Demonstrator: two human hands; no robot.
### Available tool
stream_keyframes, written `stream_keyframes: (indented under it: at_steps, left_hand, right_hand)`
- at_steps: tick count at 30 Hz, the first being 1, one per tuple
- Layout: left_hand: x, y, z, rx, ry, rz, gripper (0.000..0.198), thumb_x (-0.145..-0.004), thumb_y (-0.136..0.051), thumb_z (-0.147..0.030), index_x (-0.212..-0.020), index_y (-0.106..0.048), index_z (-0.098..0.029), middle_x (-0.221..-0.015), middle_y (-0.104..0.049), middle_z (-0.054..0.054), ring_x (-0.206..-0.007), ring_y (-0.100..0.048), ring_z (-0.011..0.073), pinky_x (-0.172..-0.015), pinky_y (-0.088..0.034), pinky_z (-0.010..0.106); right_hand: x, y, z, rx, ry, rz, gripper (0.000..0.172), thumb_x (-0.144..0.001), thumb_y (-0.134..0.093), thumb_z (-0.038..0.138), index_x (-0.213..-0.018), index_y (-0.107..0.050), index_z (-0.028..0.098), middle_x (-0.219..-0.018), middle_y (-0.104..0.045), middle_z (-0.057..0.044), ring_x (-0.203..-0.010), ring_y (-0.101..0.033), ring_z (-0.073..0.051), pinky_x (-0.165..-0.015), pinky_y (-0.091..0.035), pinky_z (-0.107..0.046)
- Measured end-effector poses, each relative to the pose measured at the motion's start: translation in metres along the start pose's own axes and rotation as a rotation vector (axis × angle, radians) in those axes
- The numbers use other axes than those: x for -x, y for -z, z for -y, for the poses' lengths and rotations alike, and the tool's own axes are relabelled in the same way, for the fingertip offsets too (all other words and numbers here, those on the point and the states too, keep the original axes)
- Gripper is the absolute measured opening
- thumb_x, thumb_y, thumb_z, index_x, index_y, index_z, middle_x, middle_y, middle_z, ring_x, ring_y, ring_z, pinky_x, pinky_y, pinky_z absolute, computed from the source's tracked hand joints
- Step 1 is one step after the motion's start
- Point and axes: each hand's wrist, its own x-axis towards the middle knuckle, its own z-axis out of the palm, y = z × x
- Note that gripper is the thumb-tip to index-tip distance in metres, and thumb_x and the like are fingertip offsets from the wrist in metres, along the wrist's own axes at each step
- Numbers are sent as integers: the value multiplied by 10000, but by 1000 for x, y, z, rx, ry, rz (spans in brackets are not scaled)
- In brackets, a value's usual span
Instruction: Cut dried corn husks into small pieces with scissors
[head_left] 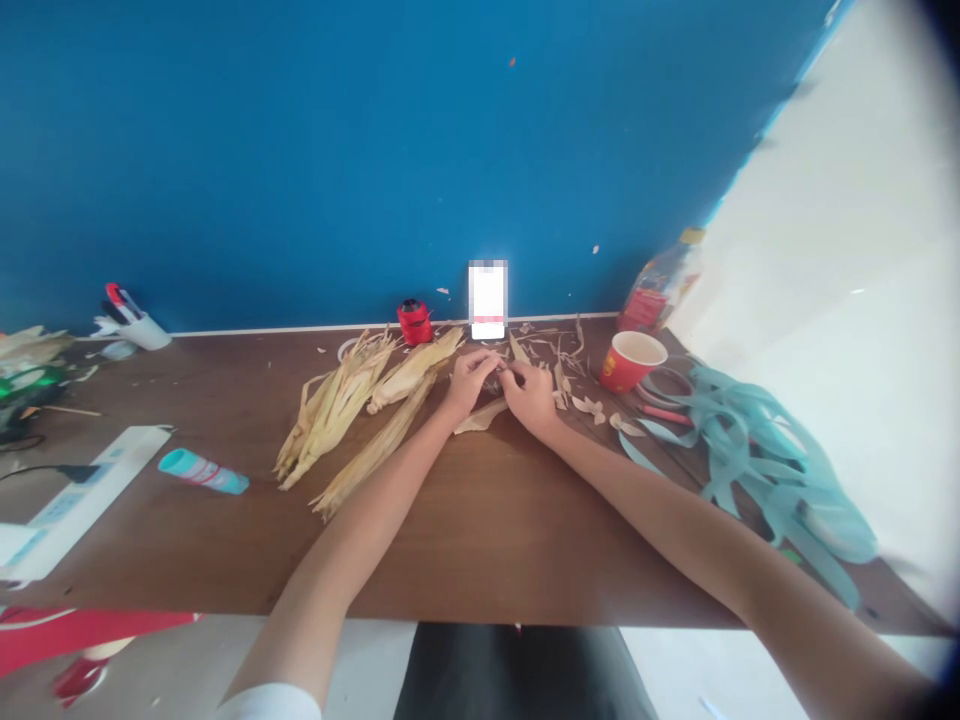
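Observation:
My left hand point(472, 380) and my right hand point(531, 395) meet fingertip to fingertip over the middle of the table, fingers bent in a pinch. Whatever they pinch is too small and blurred to name. Under and around them lie pale dry scraps, among them a flat piece of corn husk point(481, 415). Left of my left hand rest bundles of dried corn husk point(341, 405), with a further husk point(420, 368) closer in. Thin torn husk strips point(566, 360) are scattered past my right hand.
A lit phone point(488, 300) leans on the blue wall behind my hands. A red spool point(415, 322) stands left of it. To the right are a red paper cup point(630, 362), a bottle point(660, 280) and tangled teal ribbon point(750, 440). A blue tube point(204, 470) and power strip point(90, 500) lie left.

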Motion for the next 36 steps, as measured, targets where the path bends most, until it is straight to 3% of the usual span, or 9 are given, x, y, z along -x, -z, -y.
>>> stream_keyframes:
  at_steps: [7,22,36]
  left_hand:
    - [0,4,4,80,-10,47,143,-730,-623,-214,-821,-724,-172,-855,-693,35,-804,-617,158,-756,-492,276]
    - [0,2,4,54,-1,1,169,-756,-587,-240,-785,-742,-178,-858,-703,50,-764,-627,168,-689,-507,286]
    - [1,3,2,3,-91,75,175,-782,-577,-203,-808,-748,-178,-888,-699,53,-891,-625,188,-825,-473,306]
  right_hand:
    - [0,2,1,-99,0,18,254,-848,-433,272,-618,-523,211,-573,-543,4,-561,-451,-151,-579,-315,-293]
    - [-3,1,0,-124,-37,12,246,-848,-466,299,-657,-584,200,-601,-566,3,-585,-463,-152,-588,-329,-283]
    - [4,3,6,-69,59,-12,236,-788,-474,266,-563,-512,205,-515,-442,29,-530,-383,-128,-571,-322,-285]
